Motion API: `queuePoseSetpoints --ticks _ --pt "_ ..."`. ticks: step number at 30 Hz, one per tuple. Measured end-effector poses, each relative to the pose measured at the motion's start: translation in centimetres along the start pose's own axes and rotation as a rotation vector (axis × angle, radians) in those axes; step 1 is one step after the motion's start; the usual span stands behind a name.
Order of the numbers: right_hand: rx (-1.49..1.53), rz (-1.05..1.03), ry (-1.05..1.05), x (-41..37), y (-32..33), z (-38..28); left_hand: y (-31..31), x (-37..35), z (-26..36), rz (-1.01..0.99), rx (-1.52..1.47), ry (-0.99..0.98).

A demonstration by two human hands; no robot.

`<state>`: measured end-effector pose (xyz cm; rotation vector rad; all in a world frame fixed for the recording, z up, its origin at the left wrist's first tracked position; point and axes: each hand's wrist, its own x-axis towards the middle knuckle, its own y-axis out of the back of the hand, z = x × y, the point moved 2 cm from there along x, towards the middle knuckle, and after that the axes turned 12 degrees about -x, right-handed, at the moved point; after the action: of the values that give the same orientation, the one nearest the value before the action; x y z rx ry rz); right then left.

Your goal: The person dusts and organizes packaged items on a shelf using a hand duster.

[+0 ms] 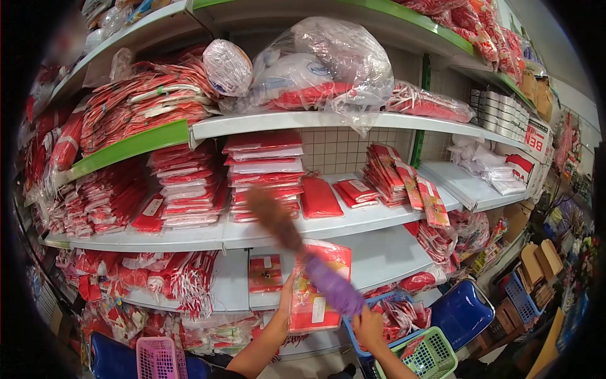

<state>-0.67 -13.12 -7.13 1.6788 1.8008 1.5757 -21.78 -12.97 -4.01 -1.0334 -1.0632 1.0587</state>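
My left hand (285, 303) holds a red patterned packet (310, 316) with a white label upright in front of the lower shelf. My right hand (368, 327) is closed round the purple handle of a duster (328, 285). Its brown head (271, 218), blurred by motion, points up and left, across the packet and in front of the middle shelf. Behind it stand stacks of red and white packets (265, 170). A similar red packet (265, 273) lies on the lower shelf, left of the held one.
Below my right hand are a blue basket (355, 341) with red packets and a green basket (435, 357). A pink basket (158, 360) stands at the lower left, a blue stool (464, 312) at the lower right. A large clear bag (315, 63) lies on the upper shelf.
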Motion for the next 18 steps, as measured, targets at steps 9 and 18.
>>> queuePoseSetpoints --ticks 9,18 --pt "0.018 -0.178 0.222 -2.6 0.4 -3.3 -2.8 -2.8 3.8 -0.011 0.037 -0.11" --pt "-0.004 -0.264 0.241 -5.1 -1.4 -2.6 -2.0 -3.9 5.9 -0.102 -0.002 -0.225"
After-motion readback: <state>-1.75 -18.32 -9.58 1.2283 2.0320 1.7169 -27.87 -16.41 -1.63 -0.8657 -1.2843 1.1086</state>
